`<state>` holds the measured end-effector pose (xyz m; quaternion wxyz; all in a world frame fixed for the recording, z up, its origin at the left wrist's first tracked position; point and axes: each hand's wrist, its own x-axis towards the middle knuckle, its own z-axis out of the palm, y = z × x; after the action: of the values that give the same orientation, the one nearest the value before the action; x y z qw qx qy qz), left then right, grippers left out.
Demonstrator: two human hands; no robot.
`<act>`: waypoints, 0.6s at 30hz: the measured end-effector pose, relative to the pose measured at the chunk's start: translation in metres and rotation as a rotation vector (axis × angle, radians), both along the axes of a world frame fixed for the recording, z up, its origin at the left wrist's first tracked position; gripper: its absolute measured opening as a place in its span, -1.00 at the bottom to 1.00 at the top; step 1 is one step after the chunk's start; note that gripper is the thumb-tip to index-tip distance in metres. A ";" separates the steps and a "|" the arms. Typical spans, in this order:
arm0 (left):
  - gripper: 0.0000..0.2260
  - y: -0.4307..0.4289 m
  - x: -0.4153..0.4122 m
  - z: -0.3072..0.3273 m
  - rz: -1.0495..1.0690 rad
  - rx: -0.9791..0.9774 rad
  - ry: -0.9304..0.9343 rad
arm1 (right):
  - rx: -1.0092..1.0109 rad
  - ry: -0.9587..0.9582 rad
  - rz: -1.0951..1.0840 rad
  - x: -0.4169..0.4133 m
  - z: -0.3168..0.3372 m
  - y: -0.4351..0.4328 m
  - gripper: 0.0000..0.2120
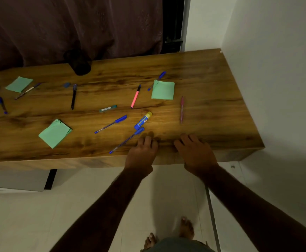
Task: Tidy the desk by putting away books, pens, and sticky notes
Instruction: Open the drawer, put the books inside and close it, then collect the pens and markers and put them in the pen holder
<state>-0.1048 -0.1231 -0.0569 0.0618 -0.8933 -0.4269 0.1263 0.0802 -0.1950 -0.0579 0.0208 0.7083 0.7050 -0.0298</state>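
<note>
Head view. The left hand [142, 151] and right hand [194, 151] are resting side by side on the front edge of the wooden desk [212, 84]. The fingers are lying relaxed on the wood, gripping nothing.

A blue pen [126, 140] is lying just beside the left fingertips, its cap nearly touching a glue stick [142, 120].

3 green sticky-note pads are sitting well apart: right pad [163, 90], front-left pad [55, 133], back-left pad [19, 84].

A pink highlighter [135, 96], pink pen [182, 110], black pen [73, 96] and second blue pen [111, 124] are lying scattered between them.
</note>
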 end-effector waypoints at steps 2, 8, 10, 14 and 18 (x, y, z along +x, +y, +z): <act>-0.32 0.001 0.001 -0.002 -0.013 0.029 0.006 | 0.048 -0.025 0.016 0.001 -0.003 0.001 -0.65; -0.51 0.000 0.000 -0.012 -0.050 0.135 -0.069 | 0.147 -0.102 0.050 -0.006 -0.010 0.003 -0.80; -0.51 -0.001 0.003 -0.012 -0.042 0.147 -0.066 | 0.137 -0.113 0.052 -0.004 -0.011 0.004 -0.80; -0.63 -0.002 0.003 -0.013 -0.056 0.182 -0.072 | 0.147 -0.120 0.057 -0.004 -0.010 0.003 -0.80; -0.49 -0.007 0.002 -0.011 -0.003 0.090 -0.068 | 0.067 -0.092 0.037 -0.003 -0.001 0.003 -0.72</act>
<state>-0.1031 -0.1301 -0.0678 0.0876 -0.8941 -0.4326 0.0762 0.0771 -0.1925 -0.0593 0.0303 0.6961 0.7168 0.0268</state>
